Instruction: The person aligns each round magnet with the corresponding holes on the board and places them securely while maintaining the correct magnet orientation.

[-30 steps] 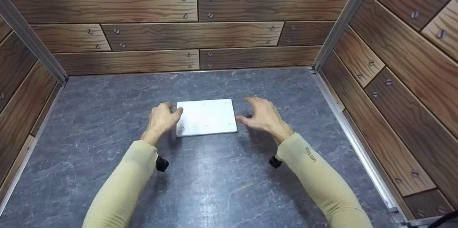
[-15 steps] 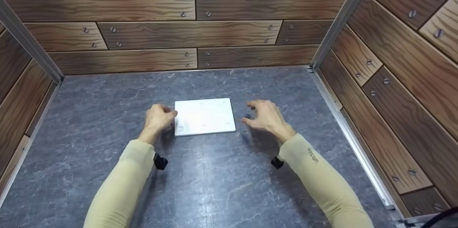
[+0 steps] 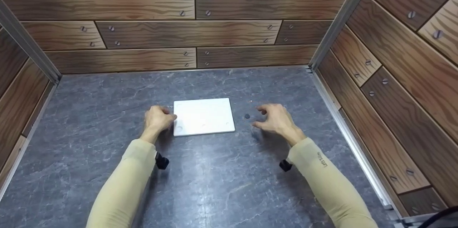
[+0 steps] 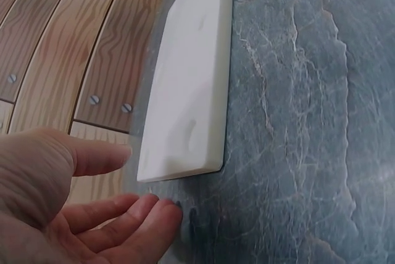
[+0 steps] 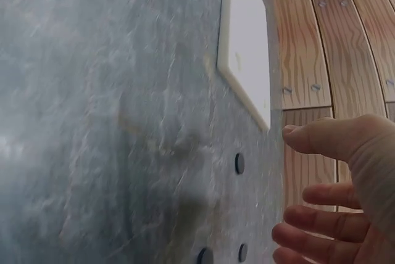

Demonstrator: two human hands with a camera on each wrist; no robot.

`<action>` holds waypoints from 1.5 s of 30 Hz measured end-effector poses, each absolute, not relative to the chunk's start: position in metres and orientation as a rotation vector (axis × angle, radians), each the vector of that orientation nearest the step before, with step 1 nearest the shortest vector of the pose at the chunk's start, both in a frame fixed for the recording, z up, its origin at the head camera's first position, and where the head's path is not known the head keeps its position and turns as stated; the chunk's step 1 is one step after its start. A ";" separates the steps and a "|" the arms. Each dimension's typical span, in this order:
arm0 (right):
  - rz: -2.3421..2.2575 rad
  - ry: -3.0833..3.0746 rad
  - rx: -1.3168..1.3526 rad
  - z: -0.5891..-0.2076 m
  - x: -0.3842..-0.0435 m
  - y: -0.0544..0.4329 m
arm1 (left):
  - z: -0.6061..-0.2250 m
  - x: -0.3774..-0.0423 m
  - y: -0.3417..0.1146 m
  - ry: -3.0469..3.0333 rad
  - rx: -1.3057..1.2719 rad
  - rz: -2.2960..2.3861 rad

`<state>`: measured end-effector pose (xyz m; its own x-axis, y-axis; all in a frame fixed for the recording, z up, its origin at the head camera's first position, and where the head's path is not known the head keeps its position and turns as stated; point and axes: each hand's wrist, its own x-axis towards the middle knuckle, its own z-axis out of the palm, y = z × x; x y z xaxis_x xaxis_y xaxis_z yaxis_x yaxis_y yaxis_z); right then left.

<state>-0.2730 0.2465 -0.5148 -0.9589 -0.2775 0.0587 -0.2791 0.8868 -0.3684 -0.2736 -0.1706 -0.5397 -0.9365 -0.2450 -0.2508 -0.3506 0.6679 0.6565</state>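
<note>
A white rectangular board with shallow round marks near its edges lies flat on the grey surface. Just off its left edge is my left hand; the left wrist view shows the thumb and relaxed fingers apart, holding nothing. To the right of the board, my right hand hovers with thumb and fingers spread and nothing between them. Between that hand and the board lies a small dark disc. Two further dark discs appear below it in the right wrist view.
A grey marbled work surface spreads around the board. Wood-patterned walls stand at the back and both sides, with metal strips along their edges. A black cable shows at the lower right corner.
My left thumb has drawn back from over the board to its left edge. My right hand has moved right, away from the board, uncovering the dark disc.
</note>
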 end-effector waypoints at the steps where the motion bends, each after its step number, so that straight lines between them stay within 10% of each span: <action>1: 0.606 -3.052 0.449 -0.517 -0.273 0.249 | -0.540 -0.273 -0.171 2.740 -0.490 1.125; 45: 0.809 -3.031 0.434 -0.567 -0.266 0.321 | -0.549 -0.279 -0.156 2.722 -0.533 1.130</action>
